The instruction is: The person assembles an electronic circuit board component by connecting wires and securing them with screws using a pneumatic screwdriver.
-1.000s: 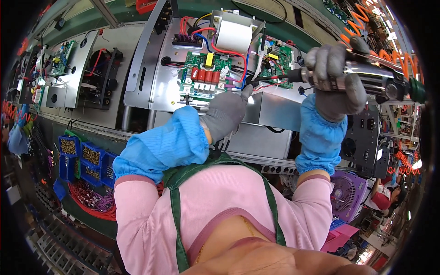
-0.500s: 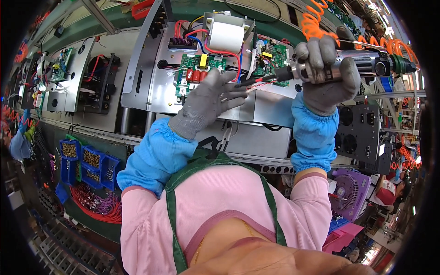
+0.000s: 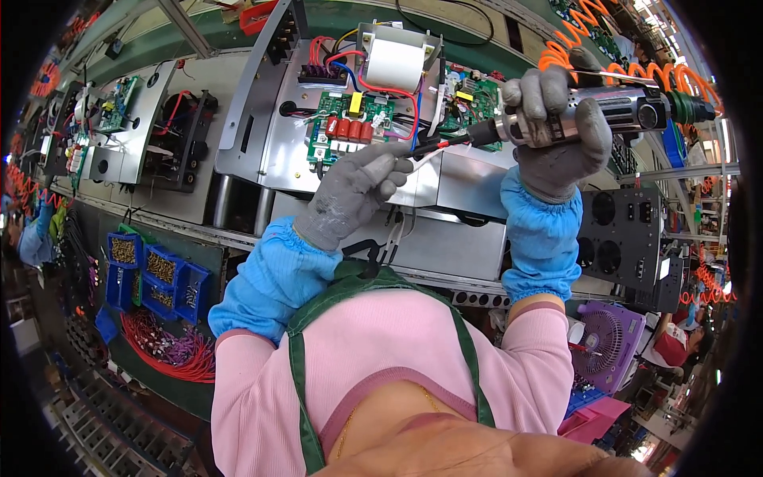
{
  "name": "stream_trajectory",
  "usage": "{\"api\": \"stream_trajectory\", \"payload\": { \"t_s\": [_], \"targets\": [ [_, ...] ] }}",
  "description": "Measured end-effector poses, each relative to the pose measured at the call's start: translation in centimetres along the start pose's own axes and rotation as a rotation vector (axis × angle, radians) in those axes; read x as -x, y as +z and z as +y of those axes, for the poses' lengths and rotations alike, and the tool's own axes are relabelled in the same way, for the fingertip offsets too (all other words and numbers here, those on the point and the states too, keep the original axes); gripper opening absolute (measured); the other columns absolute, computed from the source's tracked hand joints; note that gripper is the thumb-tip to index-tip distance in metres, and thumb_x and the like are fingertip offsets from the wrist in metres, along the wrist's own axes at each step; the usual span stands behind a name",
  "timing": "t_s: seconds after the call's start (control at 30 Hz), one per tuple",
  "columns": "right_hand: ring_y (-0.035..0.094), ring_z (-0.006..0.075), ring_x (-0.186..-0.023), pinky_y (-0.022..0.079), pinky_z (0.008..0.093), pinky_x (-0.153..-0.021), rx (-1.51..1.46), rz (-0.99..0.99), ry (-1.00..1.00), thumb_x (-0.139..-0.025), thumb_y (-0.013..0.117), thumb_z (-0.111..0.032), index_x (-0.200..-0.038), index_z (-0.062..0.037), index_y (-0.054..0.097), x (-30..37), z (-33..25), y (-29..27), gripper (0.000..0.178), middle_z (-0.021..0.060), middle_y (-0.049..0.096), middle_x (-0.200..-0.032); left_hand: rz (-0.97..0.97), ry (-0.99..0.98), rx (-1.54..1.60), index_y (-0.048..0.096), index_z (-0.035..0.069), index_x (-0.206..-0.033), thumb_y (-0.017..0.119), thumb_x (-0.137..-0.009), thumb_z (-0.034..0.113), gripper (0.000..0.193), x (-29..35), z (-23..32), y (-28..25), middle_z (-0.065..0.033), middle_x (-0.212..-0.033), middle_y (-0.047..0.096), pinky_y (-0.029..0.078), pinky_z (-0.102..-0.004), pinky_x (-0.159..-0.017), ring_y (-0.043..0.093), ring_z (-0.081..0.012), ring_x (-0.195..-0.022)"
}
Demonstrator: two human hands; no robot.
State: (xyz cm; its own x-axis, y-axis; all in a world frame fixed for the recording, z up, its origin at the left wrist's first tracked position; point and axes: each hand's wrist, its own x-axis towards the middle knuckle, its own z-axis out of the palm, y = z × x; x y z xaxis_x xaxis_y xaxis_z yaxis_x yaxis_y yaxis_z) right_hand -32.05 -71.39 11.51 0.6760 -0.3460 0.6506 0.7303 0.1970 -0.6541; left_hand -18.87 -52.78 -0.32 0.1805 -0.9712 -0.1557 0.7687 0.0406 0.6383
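My right hand point(image 3: 556, 127), in a grey glove, is wrapped round a silver air screwdriver point(image 3: 628, 114) lying level, its bit point(image 3: 445, 145) pointing left. My left hand point(image 3: 350, 191), gloved too, has its fingers drawn together at the bit's tip; anything small between them is hidden. Beneath and beyond both hands lies an open metal chassis point(image 3: 274, 147). It carries a green circuit board point(image 3: 322, 131) with red capacitors point(image 3: 350, 129), a second green board point(image 3: 469, 83), a white block point(image 3: 395, 63) in a metal bracket, and red and blue wires point(image 3: 417, 111).
Another unit point(image 3: 147, 131) stands on the bench at left. Blue bins point(image 3: 159, 268) with brass-coloured screws and a bundle of red wires point(image 3: 171, 354) are lower left. An orange coiled hose point(image 3: 584, 32) hangs upper right. A black case point(image 3: 628, 230) and purple fan point(image 3: 608, 342) are at right.
The fingers of my left hand have gone from spread to drawn together at the bit's tip. My right hand and the air screwdriver have shifted slightly left.
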Motion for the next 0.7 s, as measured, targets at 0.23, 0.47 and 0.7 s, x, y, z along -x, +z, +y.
{"api": "stream_trajectory", "payload": {
  "t_s": [0.23, 0.47, 0.7],
  "targets": [
    [0.042, 0.0161, -0.059, 0.041, 0.0384, -0.07, -0.063, 0.163, -0.04, -0.084, 0.046, -0.028, -0.08, -0.0054, 0.046, 0.0, -0.2, 1.6, 0.023, 0.0014, 0.037, -0.063, 0.002, 0.101, 0.005, 0.049, -0.005, -0.122, 0.05, -0.094, 0.015, 0.034, -0.1, -0.2, 1.6, -0.012, -0.1, 0.059, 0.041, -0.0149, -0.061, 0.049, -0.0047, -0.071],
    [0.036, 0.0146, -0.052, 0.038, 0.0324, -0.066, 0.085, 0.147, -0.017, -0.083, 0.047, -0.031, -0.07, -0.0099, 0.039, 0.2, -1.4, 2.6, 0.026, 0.0016, 0.036, -0.058, 0.056, 0.227, -0.231, 0.052, -0.004, -0.121, 0.055, -0.092, 0.019, 0.037, -0.9, -1.1, 2.3, -0.0086, -0.087, 0.062, 0.036, -0.0164, -0.059, 0.042, -0.0045, -0.065],
    [0.037, 0.0127, -0.049, 0.038, 0.0333, -0.065, 0.115, 0.063, -0.04, -0.083, 0.049, -0.029, -0.081, -0.0057, 0.049, 0.9, -2.9, 1.2, 0.024, -0.001, 0.035, -0.061, 0.085, 0.253, -0.388, 0.053, -0.001, -0.121, 0.051, -0.091, 0.017, 0.035, -1.9, -0.8, 4.1, -0.0051, -0.084, 0.058, 0.04, -0.02, -0.063, 0.046, -0.0063, -0.067]
  ]
}}
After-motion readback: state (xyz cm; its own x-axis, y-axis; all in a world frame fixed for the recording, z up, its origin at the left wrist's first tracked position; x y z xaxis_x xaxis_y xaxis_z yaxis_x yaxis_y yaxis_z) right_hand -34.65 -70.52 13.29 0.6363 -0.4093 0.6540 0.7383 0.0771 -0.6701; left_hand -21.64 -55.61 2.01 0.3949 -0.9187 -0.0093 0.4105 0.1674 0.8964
